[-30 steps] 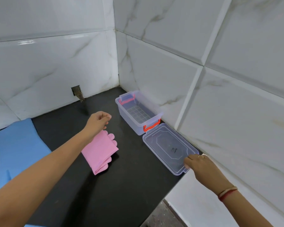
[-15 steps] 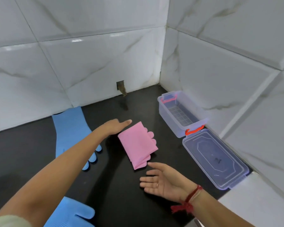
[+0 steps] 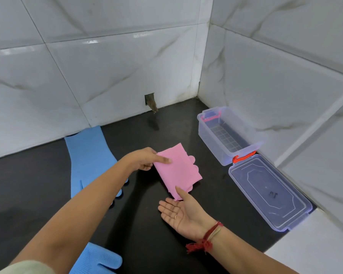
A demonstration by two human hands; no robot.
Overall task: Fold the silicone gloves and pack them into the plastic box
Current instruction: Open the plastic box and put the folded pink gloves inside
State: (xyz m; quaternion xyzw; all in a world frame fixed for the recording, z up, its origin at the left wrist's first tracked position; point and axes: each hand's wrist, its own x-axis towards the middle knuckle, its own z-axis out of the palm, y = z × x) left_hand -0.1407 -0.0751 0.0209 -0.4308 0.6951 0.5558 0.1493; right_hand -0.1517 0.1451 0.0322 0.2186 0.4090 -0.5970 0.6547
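Observation:
A folded pink silicone glove (image 3: 178,171) lies on the black counter (image 3: 48,186). My left hand (image 3: 146,159) pinches its far left edge between thumb and fingers. My right hand (image 3: 179,213) lies palm up beside the glove's near corner, thumb resting on that corner, fingers spread. The clear plastic box (image 3: 225,135) with red latches stands empty at the right, near the wall corner. Its clear lid (image 3: 267,194) lies flat just in front of it.
A blue silicone glove (image 3: 89,155) lies flat on the left, partly under my left forearm. A second blue glove (image 3: 101,260) shows at the bottom edge. White marble tile walls close the back and right. The counter's white ledge (image 3: 314,244) is at bottom right.
My right hand left the lid, came over palm up and now touches the pink glove's near corner. My left hand closed on the glove's far edge. The view swung left.

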